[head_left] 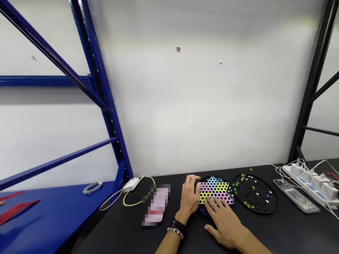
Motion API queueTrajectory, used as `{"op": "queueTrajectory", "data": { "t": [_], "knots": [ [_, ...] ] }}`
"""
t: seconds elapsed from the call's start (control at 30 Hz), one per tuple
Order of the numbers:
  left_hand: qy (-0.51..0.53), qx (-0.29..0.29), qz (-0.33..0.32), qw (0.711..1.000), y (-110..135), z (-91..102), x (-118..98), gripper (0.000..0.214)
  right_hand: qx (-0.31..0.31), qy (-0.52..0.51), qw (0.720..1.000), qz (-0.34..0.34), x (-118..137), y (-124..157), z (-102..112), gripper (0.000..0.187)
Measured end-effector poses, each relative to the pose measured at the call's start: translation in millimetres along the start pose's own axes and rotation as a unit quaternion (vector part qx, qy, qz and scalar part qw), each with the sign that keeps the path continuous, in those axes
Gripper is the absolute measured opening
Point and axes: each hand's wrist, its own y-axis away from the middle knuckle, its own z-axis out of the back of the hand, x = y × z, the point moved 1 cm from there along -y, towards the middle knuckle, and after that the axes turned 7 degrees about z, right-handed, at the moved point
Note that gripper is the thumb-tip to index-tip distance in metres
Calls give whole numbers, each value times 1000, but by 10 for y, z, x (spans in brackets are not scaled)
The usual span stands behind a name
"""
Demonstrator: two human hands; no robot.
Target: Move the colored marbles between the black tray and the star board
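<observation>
A round Chinese-checkers board with pink, yellow and blue star sections lies on the black table. My left hand rests against its left rim, fingers curled over the edge. Stretched flat over the board's near part is my right hand, fingertips on the star pattern, holding nothing that I can see. A second round black board with a few coloured marbles in it lies just to the right.
A blurred pink packet and a white charger with cable lie to the left. A phone and a white power strip with plugs sit at the right. Blue shelving adjoins the table's left.
</observation>
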Motion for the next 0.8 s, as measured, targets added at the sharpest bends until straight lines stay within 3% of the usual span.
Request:
{"op": "queueTrajectory", "data": {
  "t": [0.1, 0.27, 0.53, 0.7, 0.8],
  "knots": [
    [1, 1, -1, 1000, 3, 0, 2, 28, -8, -6, 1000, -9, 41, 0, 52, 64],
    [3, 10, -4, 1000, 4, -6, -9, 28, 6, -9, 999, 37, 73, 59, 19, 64],
    [-5, 1, -6, 1000, 4, -8, -7, 28, -31, 27, 999, -22, -4, 75, -12, 66],
    [-4, 10, -3, 1000, 8, -9, -18, 28, -28, 34, 998, 37, 77, 89, -10, 60],
    [-7, 8, -3, 1000, 5, -10, -16, 28, -36, 46, 998, 22, 84, 51, -43, 65]
  ]
}}
